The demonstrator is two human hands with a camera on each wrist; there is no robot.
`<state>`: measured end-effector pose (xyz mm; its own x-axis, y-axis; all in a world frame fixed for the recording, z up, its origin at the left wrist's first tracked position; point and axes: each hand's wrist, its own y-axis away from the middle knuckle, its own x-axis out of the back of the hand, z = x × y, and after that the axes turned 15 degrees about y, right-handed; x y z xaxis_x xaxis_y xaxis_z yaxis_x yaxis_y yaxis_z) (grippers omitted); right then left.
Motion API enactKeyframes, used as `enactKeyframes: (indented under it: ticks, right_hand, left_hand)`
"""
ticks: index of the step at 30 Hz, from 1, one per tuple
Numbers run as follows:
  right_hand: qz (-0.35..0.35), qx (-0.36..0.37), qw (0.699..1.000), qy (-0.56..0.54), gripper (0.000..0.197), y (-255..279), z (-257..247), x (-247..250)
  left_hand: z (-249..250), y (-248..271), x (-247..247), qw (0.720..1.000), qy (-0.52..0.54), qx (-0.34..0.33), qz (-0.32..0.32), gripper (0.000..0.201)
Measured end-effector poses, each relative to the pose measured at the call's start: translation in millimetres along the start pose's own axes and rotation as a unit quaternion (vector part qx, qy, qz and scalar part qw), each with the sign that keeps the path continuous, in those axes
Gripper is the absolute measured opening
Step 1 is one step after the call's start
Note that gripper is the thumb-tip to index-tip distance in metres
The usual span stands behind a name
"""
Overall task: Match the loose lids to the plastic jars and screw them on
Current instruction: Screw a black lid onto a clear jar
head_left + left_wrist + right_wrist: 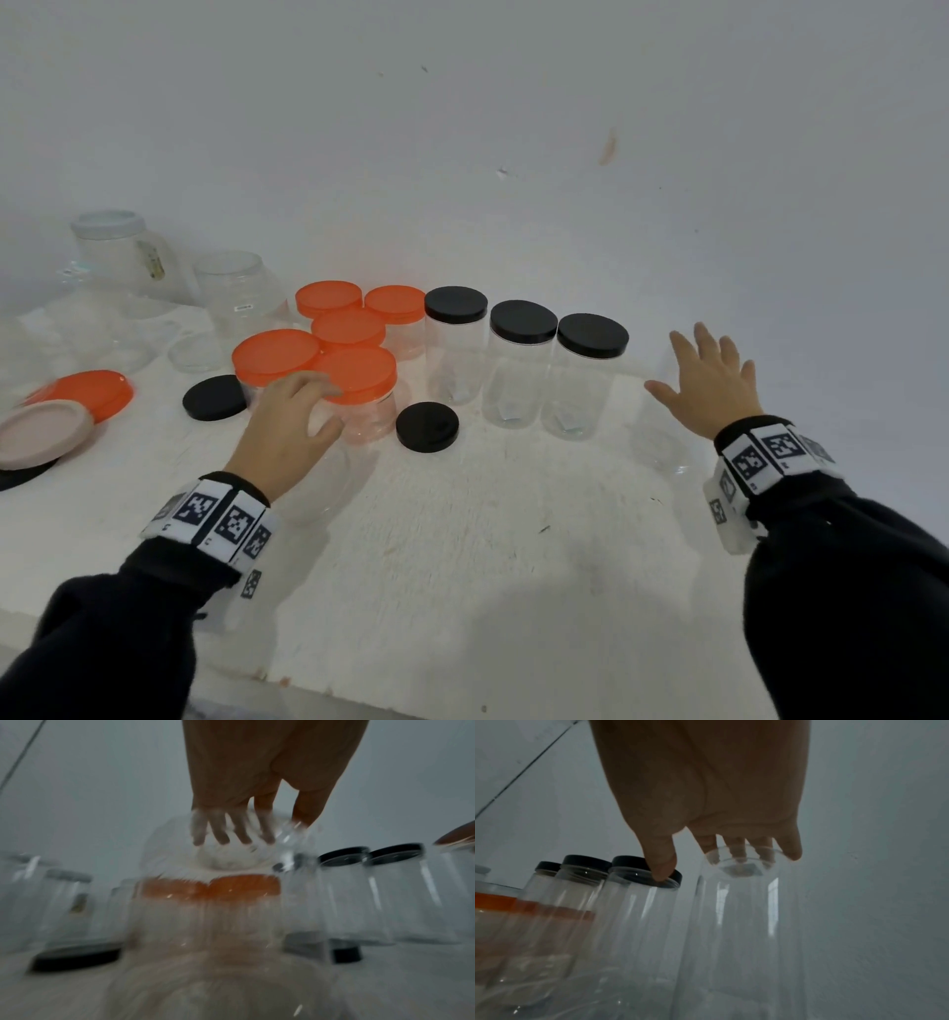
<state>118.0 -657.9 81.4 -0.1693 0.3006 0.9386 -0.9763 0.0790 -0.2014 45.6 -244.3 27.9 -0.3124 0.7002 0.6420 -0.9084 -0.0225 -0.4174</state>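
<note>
The left hand (287, 426) is curled over the open mouth of a clear lidless jar (323, 483) standing at the front of the white table (513, 539); the left wrist view shows four fingers (221, 833) dipped inside the rim and the thumb outside, so it grips that rim. The right hand (711, 383) is spread wide, fingers straight, hovering over a second open clear jar (662, 437) at the right end; whether its fingertips touch the rim I cannot tell, and it holds nothing. Between the hands stand three black-lidded jars (518, 360), with orange-lidded jars (359, 390) just behind the left hand. Two loose black lids (427, 426) lie flat on the table near the left hand.
</note>
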Motion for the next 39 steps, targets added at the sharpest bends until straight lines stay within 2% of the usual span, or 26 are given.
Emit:
enactKeyframes:
  ticks: [4,7,10,16,20,24,29,35,39]
  right_hand:
    - [-0.017,0.0,1.0,0.026,0.069,0,0,-3]
    - [-0.013,-0.004,0.999,0.049,0.07,2,1,1]
    - [-0.004,-0.009,0.997,0.079,0.071,6,0,6]
    - [0.019,0.015,0.996,0.081,0.076,19,0,15]
    - [0.013,0.036,0.996,0.074,0.083,31,3,19]
    - [-0.01,0.063,0.998,0.024,0.084,44,5,27]
    - [-0.02,0.111,0.992,-0.054,0.078,56,2,38]
    - [-0.033,0.161,0.978,-0.129,0.078,66,-9,39]
    - [-0.03,0.182,0.967,-0.178,0.082,72,-17,41]
  left_hand:
    - [37,-2,-9,0.997,0.019,-0.069,-0.031,0.03]
    - [63,-6,-32,0.991,0.04,-0.085,-0.098,0.032]
    - [72,-20,-64,0.982,0.003,-0.093,-0.163,0.037]
    - [48,-60,-105,0.958,-0.121,0.041,-0.255,0.061]
    - [31,-71,-117,0.932,-0.184,0.071,-0.305,0.075]
    - [30,-74,-125,0.915,-0.192,0.117,-0.336,0.083]
    - [35,-73,-128,0.906,-0.231,0.108,-0.339,0.075]
    - [39,-73,-117,0.884,-0.227,0.105,-0.394,0.08]
    - [41,-63,-109,0.889,-0.227,0.092,-0.387,0.075]
